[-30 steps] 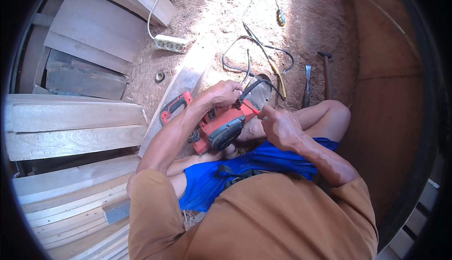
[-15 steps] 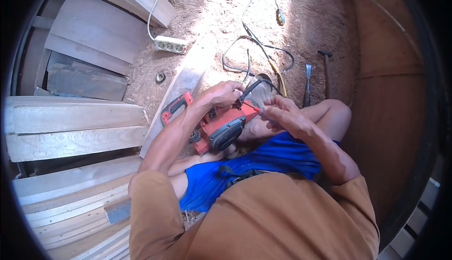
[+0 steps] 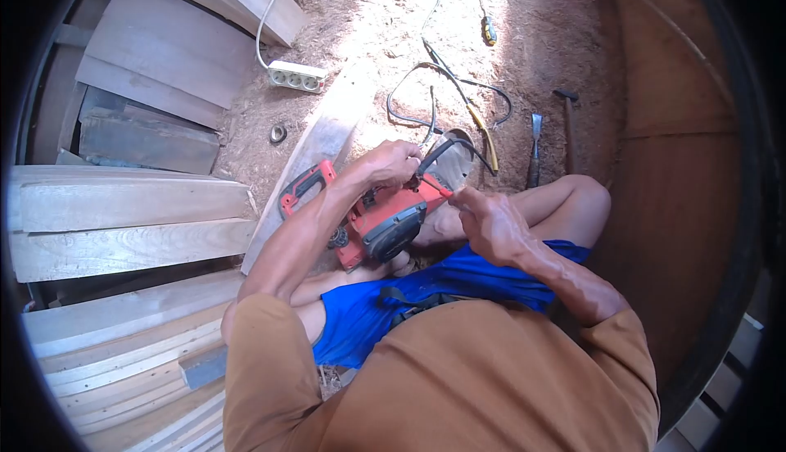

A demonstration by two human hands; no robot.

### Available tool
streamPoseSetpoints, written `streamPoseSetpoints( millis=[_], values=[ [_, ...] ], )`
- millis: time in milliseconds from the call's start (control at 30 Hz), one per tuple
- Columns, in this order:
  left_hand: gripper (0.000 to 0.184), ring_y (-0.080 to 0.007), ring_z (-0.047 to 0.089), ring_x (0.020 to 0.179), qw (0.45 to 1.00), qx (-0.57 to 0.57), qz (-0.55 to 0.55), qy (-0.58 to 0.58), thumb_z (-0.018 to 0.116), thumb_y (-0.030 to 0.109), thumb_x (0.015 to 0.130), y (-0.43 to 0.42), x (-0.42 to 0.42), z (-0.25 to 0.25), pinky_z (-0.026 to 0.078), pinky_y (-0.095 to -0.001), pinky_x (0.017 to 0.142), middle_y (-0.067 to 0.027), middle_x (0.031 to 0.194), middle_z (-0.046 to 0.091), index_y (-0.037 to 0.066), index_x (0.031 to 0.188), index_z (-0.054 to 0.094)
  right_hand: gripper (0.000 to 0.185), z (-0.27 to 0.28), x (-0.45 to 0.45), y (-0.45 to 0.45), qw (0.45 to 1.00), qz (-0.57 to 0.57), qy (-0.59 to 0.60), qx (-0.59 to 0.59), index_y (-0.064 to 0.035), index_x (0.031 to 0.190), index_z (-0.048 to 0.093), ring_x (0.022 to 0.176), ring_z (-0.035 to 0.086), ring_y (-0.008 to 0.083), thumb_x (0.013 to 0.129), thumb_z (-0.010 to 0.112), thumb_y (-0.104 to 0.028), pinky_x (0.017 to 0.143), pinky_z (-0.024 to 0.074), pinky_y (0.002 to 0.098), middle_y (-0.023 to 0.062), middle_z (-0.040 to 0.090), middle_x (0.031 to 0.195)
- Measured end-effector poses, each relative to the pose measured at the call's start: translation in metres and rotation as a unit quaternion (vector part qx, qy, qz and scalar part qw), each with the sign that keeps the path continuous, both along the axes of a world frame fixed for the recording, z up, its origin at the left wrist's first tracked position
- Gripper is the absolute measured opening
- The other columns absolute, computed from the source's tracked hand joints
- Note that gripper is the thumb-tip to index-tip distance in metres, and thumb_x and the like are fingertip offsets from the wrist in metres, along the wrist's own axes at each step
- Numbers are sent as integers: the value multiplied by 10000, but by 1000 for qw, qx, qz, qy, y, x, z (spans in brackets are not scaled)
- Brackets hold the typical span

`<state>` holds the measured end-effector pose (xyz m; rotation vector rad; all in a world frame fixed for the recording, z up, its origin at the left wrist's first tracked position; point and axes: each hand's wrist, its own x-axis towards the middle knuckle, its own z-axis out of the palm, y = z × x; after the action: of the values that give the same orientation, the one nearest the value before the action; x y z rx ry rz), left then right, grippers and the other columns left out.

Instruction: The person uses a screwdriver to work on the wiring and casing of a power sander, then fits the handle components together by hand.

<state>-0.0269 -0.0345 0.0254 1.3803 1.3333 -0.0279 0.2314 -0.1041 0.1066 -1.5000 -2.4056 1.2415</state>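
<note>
A red and black power tool point(image 3: 391, 224) lies tilted across my lap and legs, its loop handle toward the left. My left hand point(image 3: 397, 164) is closed at the top of its body, beside a thick black cable sleeve point(image 3: 437, 154); what its fingertips pinch is hidden. From the right, my right hand point(image 3: 494, 227) wraps round a screwdriver with a thin red shaft point(image 3: 438, 187). Its handle is hidden in my fist, and its tip points at the tool's body near my left fingertips.
Planks point(image 3: 135, 247) are stacked at left. A power strip point(image 3: 296, 77), tape roll point(image 3: 278, 133) and loose cable point(image 3: 393, 104) lie on the shavings-covered ground. To the right lie a chisel point(image 3: 535, 137), a hammer point(image 3: 569, 128) and a yellow-black tool point(image 3: 489, 31), beside a brown panel point(image 3: 679, 206).
My right hand has shifted slightly down and turned, its raised fingers now curled round the screwdriver. My left hand and the power tool stay almost in place.
</note>
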Motion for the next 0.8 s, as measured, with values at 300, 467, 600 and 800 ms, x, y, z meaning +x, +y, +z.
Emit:
streamPoseSetpoints(
  millis=[300, 467, 600, 800],
  values=[
    [333, -224, 766, 819, 1000, 27, -6, 1, 521, 167, 1029, -2, 0, -6, 608, -412, 826, -148, 944, 808, 24, 1219, 754, 286, -12, 5, 19, 935, -204, 142, -253, 73, 1210, 703, 819, 654, 131, 981, 701, -100, 680, 520, 323, 85, 747, 966],
    [350, -183, 727, 729, 1000, -11, 0, -17, 524, 171, 1059, -3, 3, 13, 602, -375, 728, -130, 939, 797, 31, 1320, 711, 294, -2, 6, 24, 940, -187, 95, -271, 47, 1251, 693, 804, 646, 144, 988, 678, -84, 691, 511, 315, 85, 727, 926],
    [344, -113, 649, 631, 990, -106, 60, -75, 483, 144, 1099, 1, 0, -4, 556, -303, 608, -80, 894, 767, 67, 1362, 691, 326, -18, 21, 9, 995, -37, 93, -10, 47, 1286, 680, 921, 753, 297, 983, 634, -63, 854, 587, 410, 184, 766, 975],
    [296, -78, 614, 618, 987, -122, 57, -91, 485, 139, 1119, 1, -4, -12, 535, -266, 584, -54, 892, 762, 69, 1312, 699, 369, 13, 9, 0, 996, -43, 69, -24, 14, 1313, 690, 1076, 755, 420, 962, 589, -35, 958, 580, 469, 283, 761, 1116]
  ],
)
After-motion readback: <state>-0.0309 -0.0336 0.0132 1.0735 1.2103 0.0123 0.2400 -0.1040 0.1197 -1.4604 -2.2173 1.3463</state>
